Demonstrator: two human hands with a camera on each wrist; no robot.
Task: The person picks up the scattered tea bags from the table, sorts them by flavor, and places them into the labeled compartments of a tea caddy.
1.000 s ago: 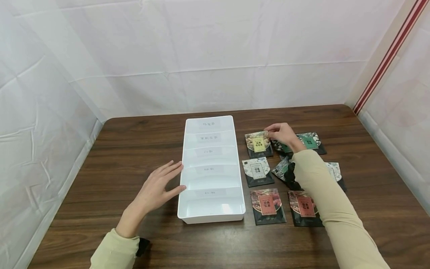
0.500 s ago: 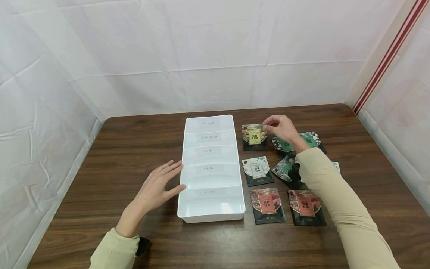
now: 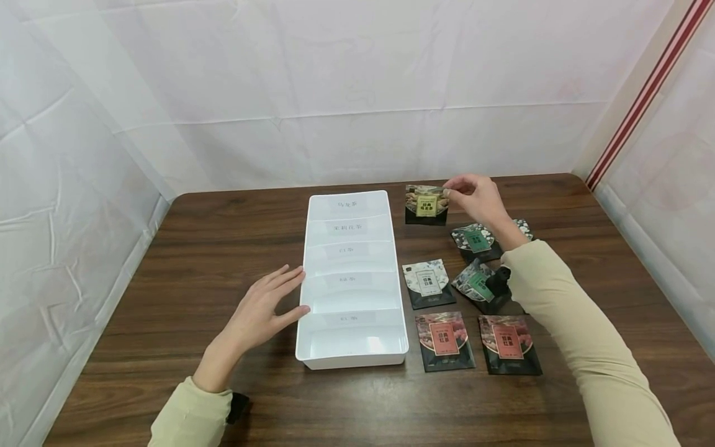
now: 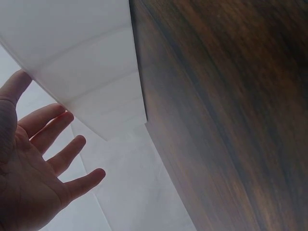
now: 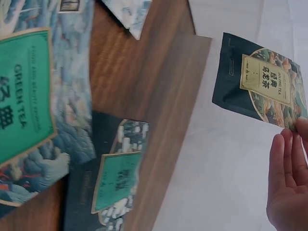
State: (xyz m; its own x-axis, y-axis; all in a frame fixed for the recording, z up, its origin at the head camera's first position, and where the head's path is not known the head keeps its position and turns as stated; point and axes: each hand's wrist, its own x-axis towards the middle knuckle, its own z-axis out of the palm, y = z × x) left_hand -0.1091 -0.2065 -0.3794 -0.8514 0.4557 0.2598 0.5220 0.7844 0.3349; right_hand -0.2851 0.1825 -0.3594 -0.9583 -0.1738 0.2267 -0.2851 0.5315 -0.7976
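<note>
With thumb and fingertips, my right hand [image 3: 475,200] pinches the right upper corner of an oolong tea sachet [image 3: 426,205], black with a yellow label. In the right wrist view the sachet [image 5: 262,82] hangs above the table, printed front showing. My left hand [image 3: 257,313] has its fingers spread and fairly straight, touching the left rim of a long white divided box [image 3: 357,343]. Each of the box's several compartments bears a paper label. In the left wrist view, thumb and fingertips of that hand [image 4: 33,163] meet the box's edge [image 4: 86,72].
Right of the box lie a white-label sachet [image 3: 428,282], two red-label sachets [image 3: 445,340] and green-label sachets [image 3: 476,241]. One green tea sachet [image 3: 479,285] is tilted, partly behind my right wrist. A white cloth wall [image 3: 357,124] stands behind the wooden table [image 3: 240,230].
My right hand has lifted the oolong tea sachet off the table and carried it toward the far edge. The left hand and the box have stayed in place.
</note>
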